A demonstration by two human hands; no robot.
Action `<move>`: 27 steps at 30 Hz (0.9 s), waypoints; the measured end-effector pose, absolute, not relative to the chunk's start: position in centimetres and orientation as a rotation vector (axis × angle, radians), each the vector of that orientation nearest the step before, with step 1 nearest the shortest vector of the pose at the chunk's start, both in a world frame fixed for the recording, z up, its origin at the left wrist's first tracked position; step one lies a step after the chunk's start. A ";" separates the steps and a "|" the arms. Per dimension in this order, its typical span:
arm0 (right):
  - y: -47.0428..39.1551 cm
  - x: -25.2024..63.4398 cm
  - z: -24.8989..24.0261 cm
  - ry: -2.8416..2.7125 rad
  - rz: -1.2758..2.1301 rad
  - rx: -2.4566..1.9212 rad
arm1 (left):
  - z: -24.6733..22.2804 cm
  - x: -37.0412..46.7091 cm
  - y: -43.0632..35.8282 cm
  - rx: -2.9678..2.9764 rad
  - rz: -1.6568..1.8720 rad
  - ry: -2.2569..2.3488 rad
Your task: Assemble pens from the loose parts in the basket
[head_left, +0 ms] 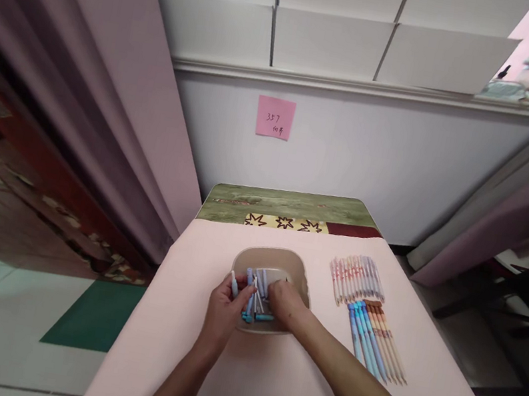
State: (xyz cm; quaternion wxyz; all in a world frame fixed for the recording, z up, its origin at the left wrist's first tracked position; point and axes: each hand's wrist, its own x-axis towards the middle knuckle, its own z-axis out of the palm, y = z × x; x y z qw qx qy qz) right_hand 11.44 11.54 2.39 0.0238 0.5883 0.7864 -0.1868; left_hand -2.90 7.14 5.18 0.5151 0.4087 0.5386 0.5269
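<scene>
A beige plastic basin stands on the pink tablecloth with several blue and white pens lying loose in it. At the basin's left side my left hand is closed around light blue pens, thumb on top. My right hand reaches down inside the basin's right half. Its fingers are curled, and whatever is between them is hidden by the back of the hand. To the right lie rows of pens: whitish ones with red marks, blue ones and tan ones.
The pink tablecloth covers most of the table, whose green patterned end shows at the back. A pink note is stuck to the white wall behind. Purple curtains hang on the left; dark furniture stands at right.
</scene>
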 end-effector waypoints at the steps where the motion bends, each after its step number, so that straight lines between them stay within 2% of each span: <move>1: 11.6 11.6 2.8 2.443 -0.593 1.850 | 5.1 -3.0 7.1 0.995 1.269 1.290; 8: 12.7 14.6 6.9 2.604 -0.939 2.020 | 4.3 -3.1 7.2 1.061 1.255 1.245; 14: 12.1 15.6 9.8 2.729 -1.804 1.781 | 3.9 -2.6 7.4 1.143 1.230 1.203; 16: 11.7 15.3 10.5 2.786 -1.734 1.786 | 3.9 -2.5 7.5 1.178 1.225 1.191; 21: 11.1 14.8 11.8 3.016 -1.242 1.884 | 4.3 -2.4 7.5 1.210 1.232 1.197; 27: 10.9 14.5 12.5 3.175 -0.841 1.847 | 4.4 -2.3 7.3 1.223 1.230 1.203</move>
